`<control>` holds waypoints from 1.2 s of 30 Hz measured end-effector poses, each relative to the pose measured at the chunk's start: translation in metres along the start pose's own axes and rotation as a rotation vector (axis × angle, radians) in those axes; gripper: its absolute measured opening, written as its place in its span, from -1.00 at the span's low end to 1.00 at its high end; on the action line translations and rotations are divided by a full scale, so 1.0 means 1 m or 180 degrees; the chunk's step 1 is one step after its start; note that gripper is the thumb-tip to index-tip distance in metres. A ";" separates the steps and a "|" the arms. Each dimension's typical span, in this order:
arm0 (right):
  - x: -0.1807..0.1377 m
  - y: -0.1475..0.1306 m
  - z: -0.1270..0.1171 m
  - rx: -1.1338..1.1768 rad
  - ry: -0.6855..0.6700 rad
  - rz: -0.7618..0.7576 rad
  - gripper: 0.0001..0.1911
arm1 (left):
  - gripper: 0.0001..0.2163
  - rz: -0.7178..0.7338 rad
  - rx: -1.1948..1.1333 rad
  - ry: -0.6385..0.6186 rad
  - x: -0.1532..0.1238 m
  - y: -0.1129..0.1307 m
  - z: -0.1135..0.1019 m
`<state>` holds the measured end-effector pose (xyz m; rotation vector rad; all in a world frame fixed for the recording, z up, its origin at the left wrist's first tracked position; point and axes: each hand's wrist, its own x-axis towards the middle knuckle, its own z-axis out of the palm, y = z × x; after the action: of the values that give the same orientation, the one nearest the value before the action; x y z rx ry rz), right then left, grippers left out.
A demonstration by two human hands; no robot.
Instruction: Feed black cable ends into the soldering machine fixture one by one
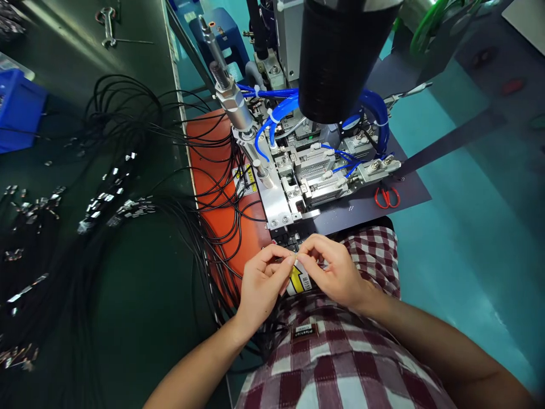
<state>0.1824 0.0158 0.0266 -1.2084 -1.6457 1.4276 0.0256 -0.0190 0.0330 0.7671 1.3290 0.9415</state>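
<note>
Orange mat (213, 187); connector (293, 260) between both grips (261, 278) (336, 271)

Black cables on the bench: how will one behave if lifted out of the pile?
Probably floppy: the black cables lie in loose loops and drape over the orange mat. Likely to snag: the loops overlap, so lifting one would drag its neighbours. The metal ends look small, so each cable is probably light, with the end swinging a little.
</note>
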 end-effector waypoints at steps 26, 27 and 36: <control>0.036 0.045 -0.007 0.1146 -0.0111 0.0908 -0.76 | -0.68 0.1954 0.3532 -0.0280 0.030 -0.009 -0.032; 0.037 0.045 -0.007 0.1133 -0.0116 0.0915 -0.76 | -0.67 0.1994 0.3574 -0.0287 0.030 -0.009 -0.033; 0.036 0.045 -0.007 0.1036 -0.0133 0.0865 -0.77 | -0.67 0.2235 0.3693 -0.0235 0.030 -0.011 -0.034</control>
<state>0.1857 0.0513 -0.0196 -1.2494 -1.2443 1.8166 -0.0066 0.0012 0.0061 2.2328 1.5173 0.5588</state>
